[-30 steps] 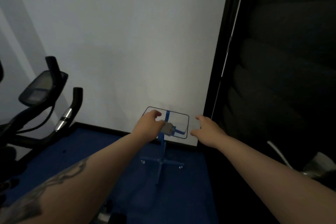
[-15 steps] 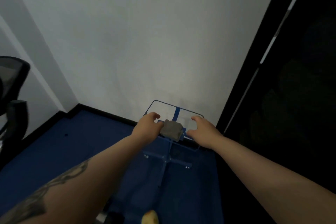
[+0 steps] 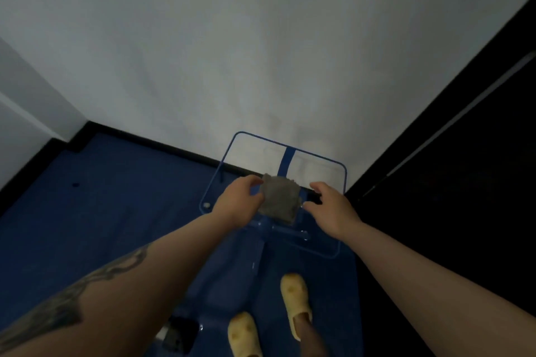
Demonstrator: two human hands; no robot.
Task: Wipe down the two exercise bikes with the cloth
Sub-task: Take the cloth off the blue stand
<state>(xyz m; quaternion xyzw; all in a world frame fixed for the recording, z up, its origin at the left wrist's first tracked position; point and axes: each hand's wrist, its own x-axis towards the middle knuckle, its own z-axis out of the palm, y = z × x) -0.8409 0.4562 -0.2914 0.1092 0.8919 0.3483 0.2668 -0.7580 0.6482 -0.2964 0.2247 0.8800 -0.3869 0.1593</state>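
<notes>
A grey cloth (image 3: 280, 200) lay on a see-through table (image 3: 345, 180) with a blue frame. The left hand (image 3: 239, 201) pinched the cloth's left edge. The right hand (image 3: 330, 209) touched its right edge with loose fingers. Two yellow shoes (image 3: 295, 303) stood on the blue floor (image 3: 101, 197) below.

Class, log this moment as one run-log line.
left hand: grips grey cloth | right hand: open beside cloth | cloth: over clear stand top | bikes: out of view

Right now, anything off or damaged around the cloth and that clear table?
Nothing stands out. The grey cloth lies flat on the clear table, the left hand holding its edge and the right hand beside it. No spill or damage shows.
</notes>
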